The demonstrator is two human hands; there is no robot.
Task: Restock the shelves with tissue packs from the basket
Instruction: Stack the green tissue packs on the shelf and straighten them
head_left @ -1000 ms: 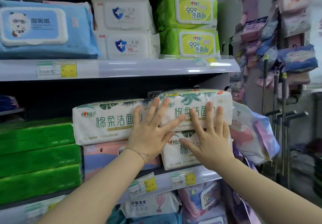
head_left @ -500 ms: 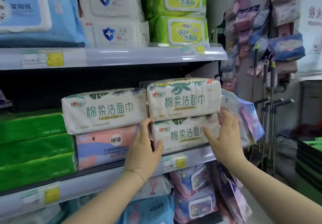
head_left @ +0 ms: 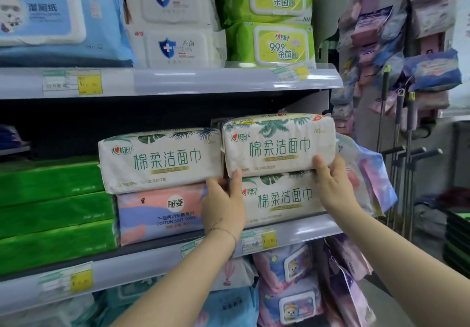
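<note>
Two white tissue packs with green print are stacked at the right end of the middle shelf: an upper pack on a lower pack. My left hand grips the lower pack's left end. Its fingers go into the gap beside the pink pack, and its thumb reaches up to the upper pack's bottom edge. My right hand holds the stack's right end, thumb pressed on the upper pack's lower right corner, fingers hidden behind. A third white pack lies to the left on the pink pack.
Green packs fill the shelf's left part. The upper shelf carries blue, white and green wipe packs. Loose pastel packs hang at the shelf's right end. Mop handles and stacked dark green crates stand on the right.
My hands left the pack fronts, where they pressed flat, and dropped to the stack's two ends. They then slid slightly up, and the right thumb now sits on the upper pack.
</note>
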